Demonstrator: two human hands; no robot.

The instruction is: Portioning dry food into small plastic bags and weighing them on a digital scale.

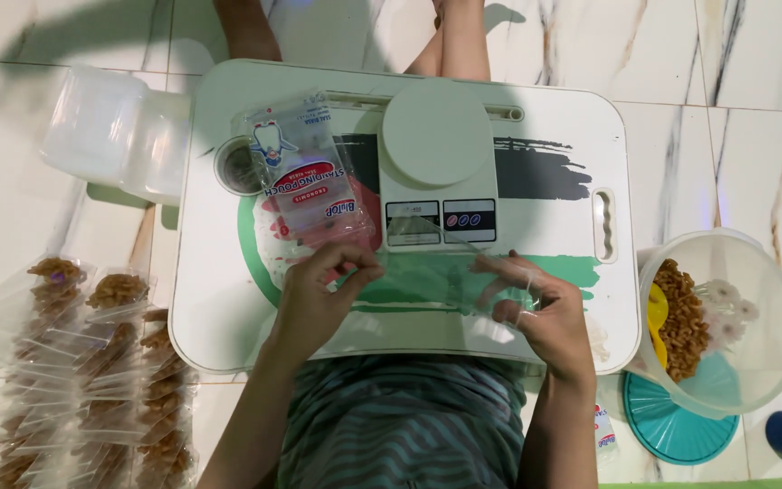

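On a white lap table (228, 299) over marble floor, the left hand (314, 299) and right hand (545, 312) pinch an empty clear pouch (427, 276) stretched between their fingertips, filled bags (92, 362) piled left, snacks remaining in the tub (753, 272).

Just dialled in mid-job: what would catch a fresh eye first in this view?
Both hands, left hand and right hand, pinch a clear empty plastic pouch over the white lap tray, in front of a pale digital kitchen scale. Filled clear bags of brown snacks pile on the floor at left; a clear plastic bucket of them stands at right.
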